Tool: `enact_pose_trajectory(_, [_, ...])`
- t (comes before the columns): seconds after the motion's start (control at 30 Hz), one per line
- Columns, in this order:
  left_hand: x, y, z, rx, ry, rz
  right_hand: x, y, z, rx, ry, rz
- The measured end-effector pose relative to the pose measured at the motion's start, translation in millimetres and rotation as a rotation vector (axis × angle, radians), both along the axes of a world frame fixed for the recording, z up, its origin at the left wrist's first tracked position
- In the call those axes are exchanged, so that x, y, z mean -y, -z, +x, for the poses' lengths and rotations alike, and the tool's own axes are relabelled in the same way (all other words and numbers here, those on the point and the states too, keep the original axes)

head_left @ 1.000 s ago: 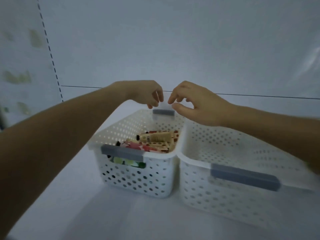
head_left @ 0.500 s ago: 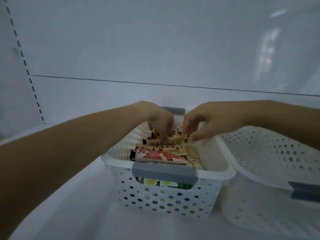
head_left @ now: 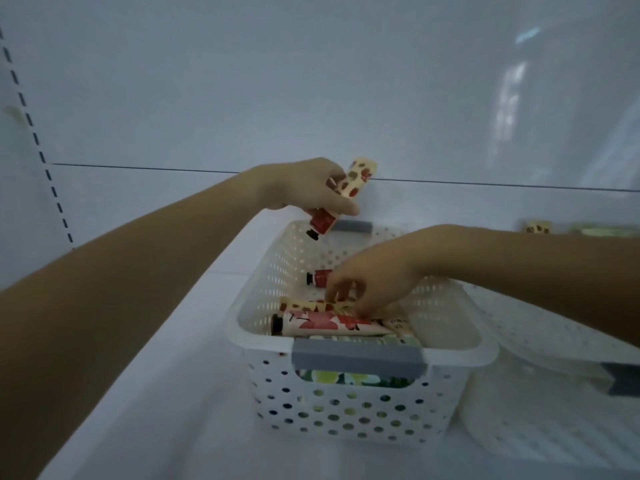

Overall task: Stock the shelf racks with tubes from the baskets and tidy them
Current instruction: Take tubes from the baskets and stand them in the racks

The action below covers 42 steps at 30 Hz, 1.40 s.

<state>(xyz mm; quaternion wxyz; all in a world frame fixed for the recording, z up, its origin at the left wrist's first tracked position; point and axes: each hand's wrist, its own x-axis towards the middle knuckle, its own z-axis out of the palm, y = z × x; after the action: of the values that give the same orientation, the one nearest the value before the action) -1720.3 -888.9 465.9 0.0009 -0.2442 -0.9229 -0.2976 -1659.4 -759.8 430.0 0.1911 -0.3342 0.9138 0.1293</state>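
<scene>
Barely begun, I'd say: one spotted tube is pinched cap-down in the left hand, above the basket. The right hand curls over the pile of tubes inside; whether it grips one I cannot tell. Some blurred shelf tubes lie far right.

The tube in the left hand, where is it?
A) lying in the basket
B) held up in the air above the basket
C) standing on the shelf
B: the left hand grips the tube in the air over the basket, with its dark cap pointing down.
</scene>
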Motion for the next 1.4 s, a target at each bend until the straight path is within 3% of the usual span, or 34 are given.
enact_pose_trajectory(0.23, [12, 3, 5, -0.067, -0.059, 0.148, 5, 0, -4, 0.016, 0.077, -0.013])
enact_pose_trajectory(0.33, [13, 5, 9, -0.024, -0.106, 0.203, 8, 0, -9, 0.112, 0.146, -0.036])
enact_pose_trajectory(0.47, [16, 9, 11, 0.134, -0.196, 0.422, 10, -1, -15, 0.173, 0.223, -0.01])
enact_pose_trajectory(0.93, [39, -1, 0, 0.08, -0.247, 0.384, -13, -25, -18, 0.217, 0.355, -0.171])
enact_pose_trajectory(1.1, [30, -11, 2, 0.045, -0.266, 0.381, -32, -54, -11, 0.212, 0.301, -0.345])
enact_pose_trajectory(1.4, [-67, -43, 26, -0.037, -0.168, 0.372, -161, -107, 16, 0.121, 0.336, -1.01])
